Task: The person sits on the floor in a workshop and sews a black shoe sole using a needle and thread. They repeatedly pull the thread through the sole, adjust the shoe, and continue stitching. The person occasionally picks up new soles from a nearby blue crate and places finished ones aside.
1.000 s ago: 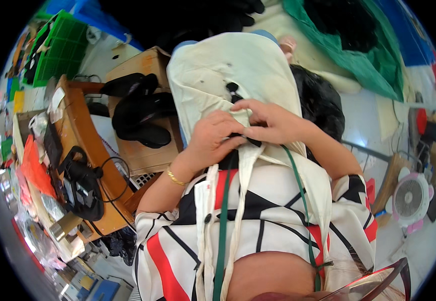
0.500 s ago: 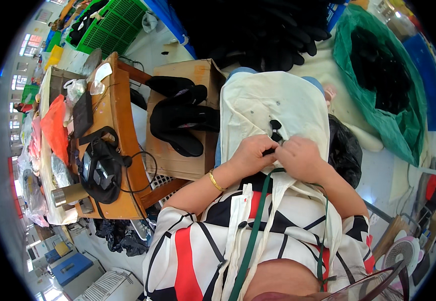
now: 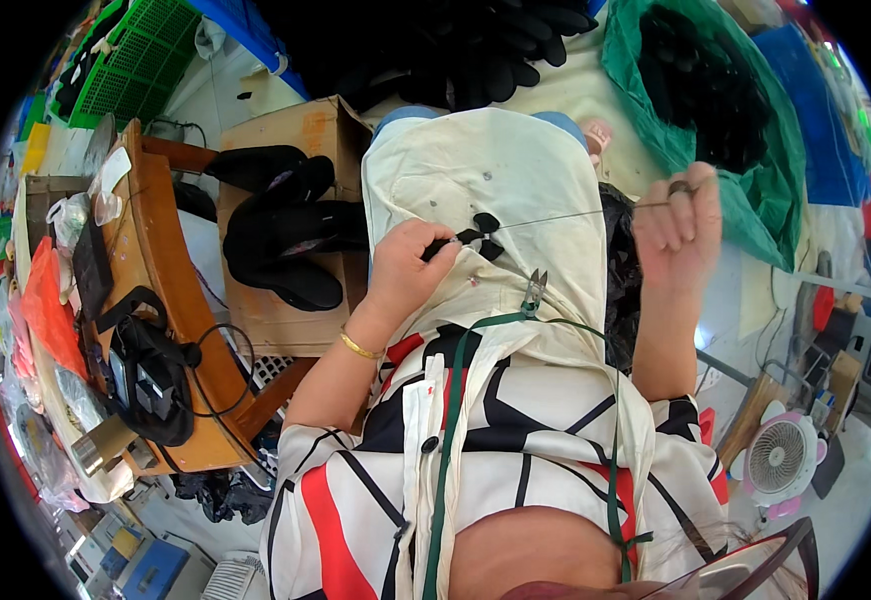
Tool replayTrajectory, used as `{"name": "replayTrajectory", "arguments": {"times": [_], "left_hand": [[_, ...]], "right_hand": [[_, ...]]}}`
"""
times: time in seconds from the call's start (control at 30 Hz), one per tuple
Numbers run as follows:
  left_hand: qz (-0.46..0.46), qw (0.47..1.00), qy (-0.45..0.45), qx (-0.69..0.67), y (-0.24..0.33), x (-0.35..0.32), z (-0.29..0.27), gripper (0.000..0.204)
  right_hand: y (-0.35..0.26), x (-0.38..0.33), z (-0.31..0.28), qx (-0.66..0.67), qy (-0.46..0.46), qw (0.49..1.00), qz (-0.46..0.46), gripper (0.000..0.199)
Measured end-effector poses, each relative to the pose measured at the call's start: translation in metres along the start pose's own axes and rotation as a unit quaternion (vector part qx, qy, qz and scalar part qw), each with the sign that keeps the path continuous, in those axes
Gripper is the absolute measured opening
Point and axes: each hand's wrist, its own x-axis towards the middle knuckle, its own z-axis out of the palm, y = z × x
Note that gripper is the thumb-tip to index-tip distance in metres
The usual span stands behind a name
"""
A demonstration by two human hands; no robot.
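hands stretching a thread across a cream apron on the lap
left hand (image 3: 407,268) pinches a small black piece (image 3: 475,236) against the cream apron (image 3: 495,170); right hand (image 3: 677,225) is raised to the side, fingers closed on a taut thread (image 3: 565,215) running back to the piece; small snips (image 3: 532,293) hang just below

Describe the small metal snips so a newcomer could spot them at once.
Start at the cream apron spread over the person's lap. Just below the left hand and the small black piece it pinches, the snips lie on the cloth beside a green strap: the only shiny metal tool there.
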Motion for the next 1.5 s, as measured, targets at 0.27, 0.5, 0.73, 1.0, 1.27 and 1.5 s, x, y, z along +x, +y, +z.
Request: {"name": "replayTrajectory", "arguments": {"times": [0.27, 0.5, 0.73, 1.0, 1.27, 1.5], "left_hand": [[-0.069, 0.992, -0.009, -0.109, -0.007, 0.0, -0.003, 0.015], [-0.23, 0.804, 0.337, -0.432, -0.077, -0.006, -0.031, 0.028], [-0.313, 0.67, 0.384, -0.553, -0.159, -0.014, -0.091, 0.022], [-0.294, 0.575, 0.51, -0.568, -0.232, -0.025, -0.113, 0.022], [-0.148, 0.869, 0.369, -0.293, -0.081, -0.012, -0.099, 0.005], [-0.167, 0.971, 0.051, -0.16, -0.018, -0.038, -0.012, 0.015]], "right_hand": [[0.086, -0.006, -0.002, -0.585, -0.25, 0.767, 0.091, 0.029], [0.131, -0.009, 0.013, -0.621, -0.229, 0.746, 0.073, 0.013], [0.133, -0.01, 0.0, -0.614, -0.25, 0.748, 0.033, 0.014], [0.123, -0.013, -0.007, -0.594, -0.232, 0.767, 0.07, 0.015], [0.11, -0.028, -0.017, -0.508, -0.107, 0.848, 0.107, 0.015], [0.114, -0.025, -0.004, -0.416, -0.056, 0.899, 0.125, 0.017]]}}
